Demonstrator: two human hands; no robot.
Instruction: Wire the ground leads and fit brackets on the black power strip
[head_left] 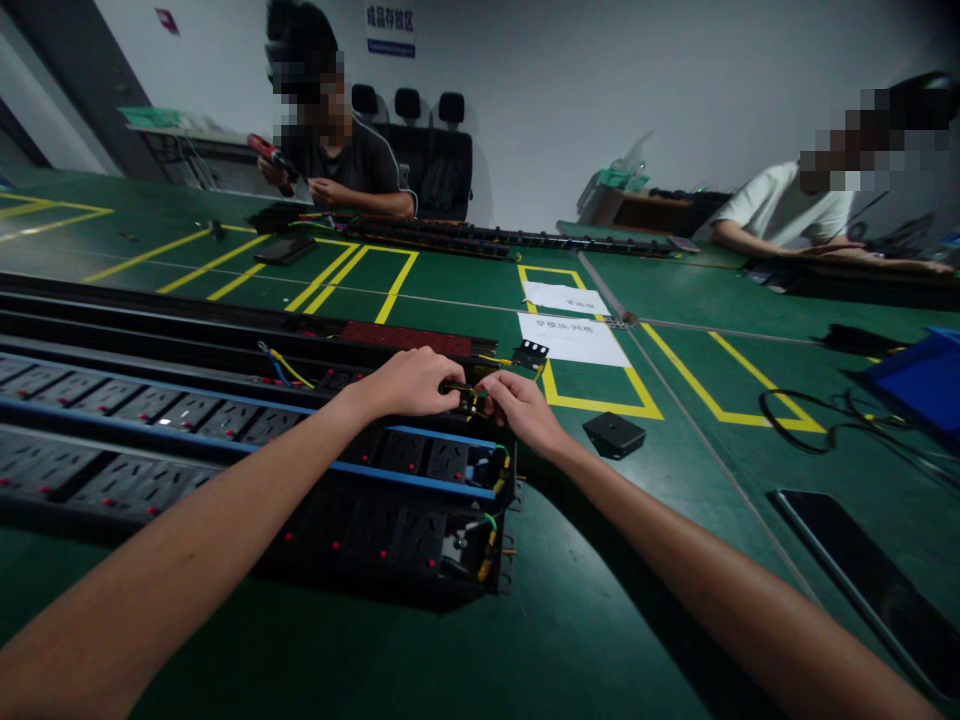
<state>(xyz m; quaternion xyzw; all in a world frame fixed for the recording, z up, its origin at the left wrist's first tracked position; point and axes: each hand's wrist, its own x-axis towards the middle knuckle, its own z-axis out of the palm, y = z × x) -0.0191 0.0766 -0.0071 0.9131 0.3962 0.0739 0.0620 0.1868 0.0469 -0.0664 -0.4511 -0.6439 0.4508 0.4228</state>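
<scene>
My left hand [421,383] is closed at the right end of a black power strip in the row behind the blue-edged one; a dark piece shows at its fingertips. My right hand [523,408] is closed in a pinch just across from it. A short yellow wire [473,400] shows between the two hands, but the fingers hide what each grips. Nearer me lie a blue-edged power strip [409,450] and a black power strip [375,527], both with sockets, red dots and yellow-green wires at their right ends. Loose blue and yellow wires [289,366] stick up left of my left hand.
A black square cover [614,434] lies right of my right hand. Beyond are paper sheets [574,340], a small black bracket [531,352] and more strips. A phone [862,580], black cable [795,420] and blue bin [922,385] are at right. Two people sit across the table.
</scene>
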